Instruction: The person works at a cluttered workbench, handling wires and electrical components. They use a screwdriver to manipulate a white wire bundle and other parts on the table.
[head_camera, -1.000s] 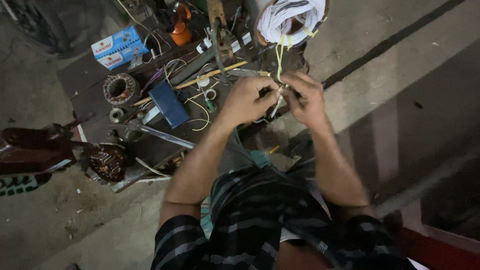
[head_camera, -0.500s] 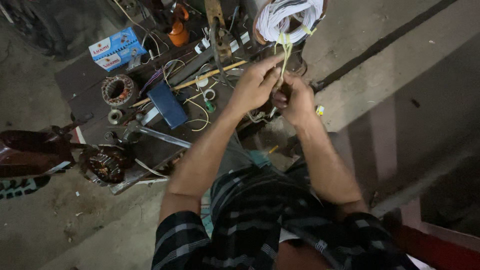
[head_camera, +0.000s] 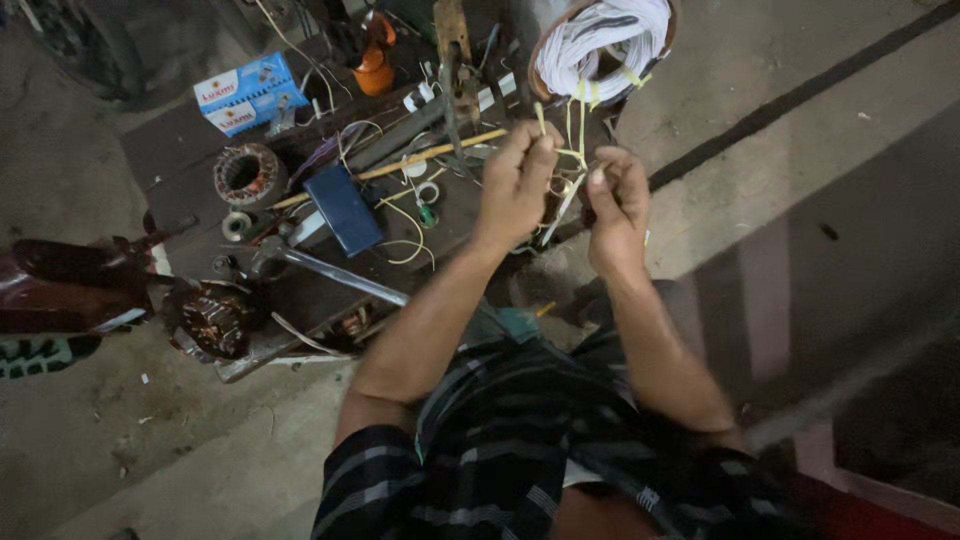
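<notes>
While raised a bit higher than a second ago, left hand (head_camera: 515, 185) and right hand (head_camera: 618, 205) both pinching thin yellow wires (head_camera: 578, 120) under white wire coil (head_camera: 605, 40); working the same strands.

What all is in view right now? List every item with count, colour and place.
wire coil: one, white, top centre, tied with yellow strips
yellow wire ends: several, thin, hanging from the coil down to the hands
cardboard box: one, blue and white, upper left
stator ring: one, copper windings, left of the blue case
blue case: one, dark blue, flat on the board
wooden stick: one, tan, lying across the board
orange bottle: one, top centre-left
wound motor core: one, copper and dark, lower left
metal bar: one, grey, below the blue case
left hand: pinching the yellow wire ends
right hand: pinching the wire ends beside it
</notes>
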